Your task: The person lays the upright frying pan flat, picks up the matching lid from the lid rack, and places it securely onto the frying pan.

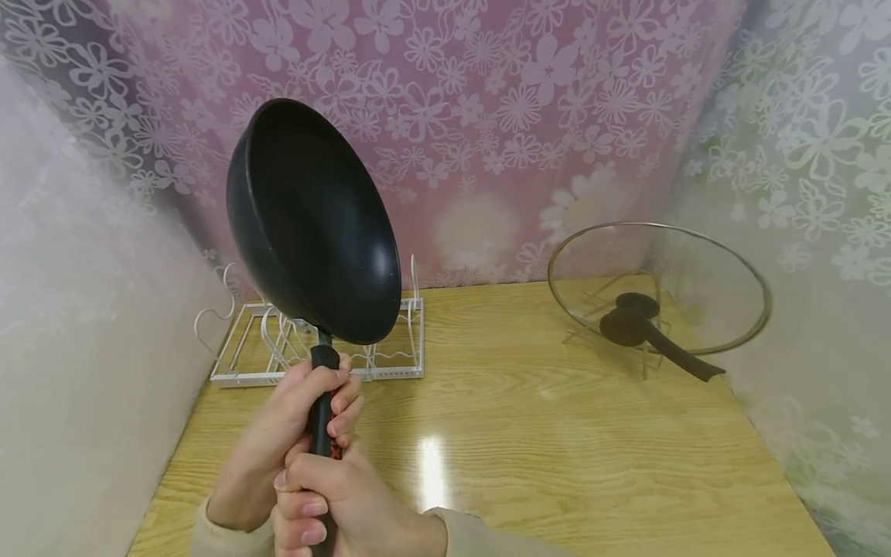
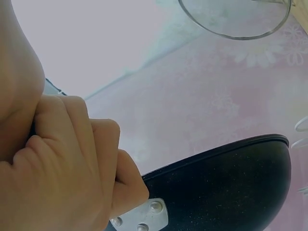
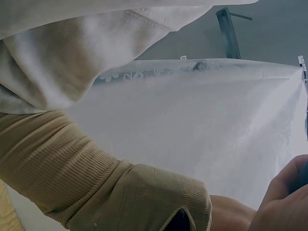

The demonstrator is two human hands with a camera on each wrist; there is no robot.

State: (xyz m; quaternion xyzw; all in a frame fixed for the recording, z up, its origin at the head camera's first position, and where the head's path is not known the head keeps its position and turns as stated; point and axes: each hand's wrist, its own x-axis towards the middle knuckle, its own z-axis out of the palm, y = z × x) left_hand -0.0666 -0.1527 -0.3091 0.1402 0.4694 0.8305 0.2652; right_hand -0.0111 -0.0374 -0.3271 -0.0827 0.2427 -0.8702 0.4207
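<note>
A: Here we are, both hands are gripping one wok (image 1: 316,224)! The left hand (image 1: 294,410) is wrapping its fingers round the black handle (image 1: 321,422) just below the bowl, and the right hand (image 1: 351,495) is clasping it lower down, the two touching.

B: So the bowl is standing beyond those fingers, tilted upward, its dark hollow side showing to the head camera.

A: And from the left wrist, a riveted metal bracket (image 2: 156,216) is peeking out right beside the curled knuckles! The right wrist camera is mostly catching a tan sleeve (image 3: 139,192).

B: What's getting in the way?

A: The wok itself! It's covering part of a white wire rack (image 1: 390,374), which is sitting on the wood-grain surface (image 1: 543,433) at left.

B: Is it touching the rack?

A: I'm not able to tell; they're overlapping in view. Over on the right, well apart from the hands, a glass lid (image 1: 657,286) is tilting up by a small wire stand (image 1: 645,363), and a pink flowered curtain (image 1: 480,100) is hanging behind everything.
</note>
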